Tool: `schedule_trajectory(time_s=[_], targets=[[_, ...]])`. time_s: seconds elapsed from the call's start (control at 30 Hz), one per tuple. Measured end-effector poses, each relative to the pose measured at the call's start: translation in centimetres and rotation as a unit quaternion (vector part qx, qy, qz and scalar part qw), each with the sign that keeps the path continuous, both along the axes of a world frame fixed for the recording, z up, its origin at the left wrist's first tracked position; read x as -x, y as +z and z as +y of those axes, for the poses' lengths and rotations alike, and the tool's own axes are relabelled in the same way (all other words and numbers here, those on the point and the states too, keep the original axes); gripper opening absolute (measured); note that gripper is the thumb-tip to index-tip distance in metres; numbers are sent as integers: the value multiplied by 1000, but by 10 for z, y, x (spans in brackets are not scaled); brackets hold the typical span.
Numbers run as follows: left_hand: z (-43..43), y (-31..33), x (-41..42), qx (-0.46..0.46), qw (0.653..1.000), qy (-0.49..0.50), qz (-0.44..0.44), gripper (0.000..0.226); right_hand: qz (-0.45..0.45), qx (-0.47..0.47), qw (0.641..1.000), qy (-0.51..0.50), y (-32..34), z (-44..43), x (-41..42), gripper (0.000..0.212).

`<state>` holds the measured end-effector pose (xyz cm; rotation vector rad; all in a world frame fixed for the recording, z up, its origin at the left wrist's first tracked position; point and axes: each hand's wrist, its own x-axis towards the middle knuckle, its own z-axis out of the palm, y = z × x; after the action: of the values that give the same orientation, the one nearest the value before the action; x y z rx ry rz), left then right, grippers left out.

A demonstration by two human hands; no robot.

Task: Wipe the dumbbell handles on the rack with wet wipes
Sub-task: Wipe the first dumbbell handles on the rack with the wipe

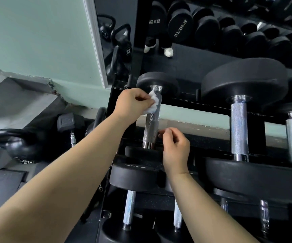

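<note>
White wipe (152, 102): left hand (133, 104) pinches it on chrome dumbbell handle (151, 127)
Right hand (176, 151): curled beside handle, I see nothing held

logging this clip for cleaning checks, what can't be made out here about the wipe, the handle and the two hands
All in the head view:
Back of the handle: faces away from the camera.
Handle's top stretch: covered by the wet wipe and left hand.
Whether the right hand touches the handle: its curled fingers hide the contact.
The kettlebell: cut off by the left edge.
</note>
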<state>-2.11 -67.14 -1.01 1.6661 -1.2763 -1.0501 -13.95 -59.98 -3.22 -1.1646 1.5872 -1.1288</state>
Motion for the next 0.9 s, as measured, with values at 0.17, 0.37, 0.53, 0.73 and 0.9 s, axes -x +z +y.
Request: schedule_trajectory(time_s=[0.17, 0.37, 0.53, 0.73, 0.9], targets=[[50, -14, -11, -74, 996, -42, 5, 24, -8, 0, 1000, -1, -2, -1, 1, 33], [54, -8, -11, -63, 994, -88, -23, 18, -14, 4, 1000, -5, 1, -2, 0, 38], [35, -9, -11, -71, 996, -41, 23, 24, -6, 0, 1000, 2, 2, -1, 1, 37], [55, -21, -19, -133, 984, -105, 49, 20, -14, 2, 1000, -4, 2, -3, 0, 38], [45, -25, -7, -147, 973, -2, 179, 10, 1, 4, 1000, 10, 3, -2, 1, 35]])
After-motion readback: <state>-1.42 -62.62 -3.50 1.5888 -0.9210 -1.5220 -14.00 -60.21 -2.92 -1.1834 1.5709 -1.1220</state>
